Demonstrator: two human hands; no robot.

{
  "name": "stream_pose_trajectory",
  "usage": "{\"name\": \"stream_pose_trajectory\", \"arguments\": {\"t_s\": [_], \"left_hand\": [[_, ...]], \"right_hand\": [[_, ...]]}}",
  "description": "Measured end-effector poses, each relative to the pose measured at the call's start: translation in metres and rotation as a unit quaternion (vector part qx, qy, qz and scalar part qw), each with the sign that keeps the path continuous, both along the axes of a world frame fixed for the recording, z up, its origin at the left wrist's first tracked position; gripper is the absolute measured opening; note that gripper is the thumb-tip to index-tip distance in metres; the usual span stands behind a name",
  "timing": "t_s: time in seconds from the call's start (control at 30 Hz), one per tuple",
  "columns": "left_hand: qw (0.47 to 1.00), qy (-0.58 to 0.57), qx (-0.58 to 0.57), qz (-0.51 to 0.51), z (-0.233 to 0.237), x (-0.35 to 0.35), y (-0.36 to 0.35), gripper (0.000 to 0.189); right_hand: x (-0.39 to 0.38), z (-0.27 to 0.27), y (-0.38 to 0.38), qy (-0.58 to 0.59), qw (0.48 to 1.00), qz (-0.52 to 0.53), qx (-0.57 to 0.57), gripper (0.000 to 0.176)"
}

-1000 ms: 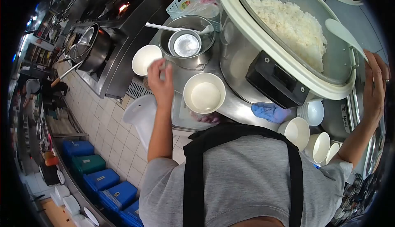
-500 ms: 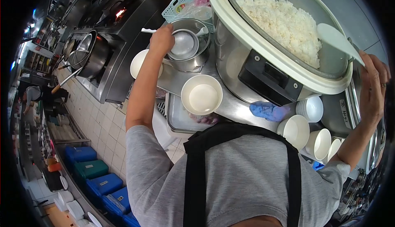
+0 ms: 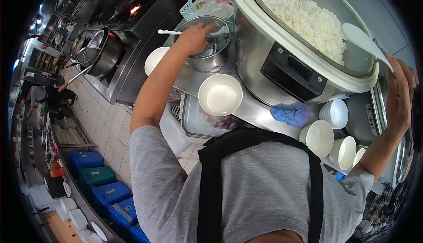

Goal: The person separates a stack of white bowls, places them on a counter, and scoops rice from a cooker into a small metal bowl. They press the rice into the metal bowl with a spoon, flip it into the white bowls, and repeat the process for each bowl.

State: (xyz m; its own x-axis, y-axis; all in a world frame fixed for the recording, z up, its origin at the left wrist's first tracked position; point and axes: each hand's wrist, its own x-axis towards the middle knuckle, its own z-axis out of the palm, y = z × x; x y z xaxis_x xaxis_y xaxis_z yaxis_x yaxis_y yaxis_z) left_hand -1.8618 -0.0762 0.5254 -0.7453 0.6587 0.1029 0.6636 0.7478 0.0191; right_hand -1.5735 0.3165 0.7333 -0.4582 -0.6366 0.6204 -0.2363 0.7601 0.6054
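Over the metal pot (image 3: pixel 209 62), my left hand (image 3: pixel 194 39) has its fingers stretched and apart, with nothing visible gripped. Inside the pot is shiny metal, partly hidden by that hand, and a white handle (image 3: pixel 168 32) sticks out on its left. My right hand (image 3: pixel 398 89) grips the white rice paddle (image 3: pixel 363 41) at the right rim of the large rice cooker (image 3: pixel 249 53). Cooked rice (image 3: pixel 308 20) fills much of the cooker. A white bowl (image 3: pixel 220 95) stands below the pot, and another (image 3: pixel 155 61) lies left of it.
A blue cloth (image 3: pixel 291 114) lies below the cooker, with white bowls (image 3: pixel 316 138) to its right. A light blue basket (image 3: pixel 197 1) stands behind the pot. At the left are a stove (image 3: pixel 136 45) with flame, lidded bins (image 3: pixel 97 177) and a distant person (image 3: pixel 37 94).
My left hand has moved right over the pot and its fingers have spread. The round metal bowl that was beside it now shows less, lower in the pot. My right hand keeps its grip.
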Motion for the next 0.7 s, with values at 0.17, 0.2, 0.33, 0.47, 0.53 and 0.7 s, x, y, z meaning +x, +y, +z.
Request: {"name": "stream_pose_trajectory", "arguments": {"t_s": [0.17, 0.2, 0.33, 0.47, 0.53, 0.7], "left_hand": [[0.995, -0.033, 0.063, 0.067, -0.004, -0.003, -0.033, 0.071], [0.997, -0.02, 0.039, 0.068, -0.004, 0.0, -0.035, 0.07], [0.997, 0.067, -0.022, 0.013, -0.007, -0.004, -0.029, 0.06], [0.993, -0.011, -0.116, 0.008, 0.02, -0.011, -0.004, 0.052], [1.0, -0.007, -0.014, -0.01, 0.013, -0.022, -0.01, 0.052], [0.995, -0.066, 0.025, 0.068, -0.007, -0.03, -0.036, 0.05]], "right_hand": [[0.016, 0.0, -0.003, 0.083, 0.996, 0.044, 0.008, 0.017], [0.023, 0.0, -0.007, 0.079, 0.996, 0.028, -0.011, 0.017], [0.017, -0.003, -0.005, 0.095, 0.991, 0.066, -0.063, 0.016], [0.014, -0.003, -0.018, 0.036, 0.994, 0.069, -0.074, 0.016], [0.023, -0.001, -0.012, -0.045, 0.996, 0.023, -0.07, 0.021], [0.046, -0.016, 0.045, -0.049, 0.992, -0.073, -0.095, 0.028]]}}
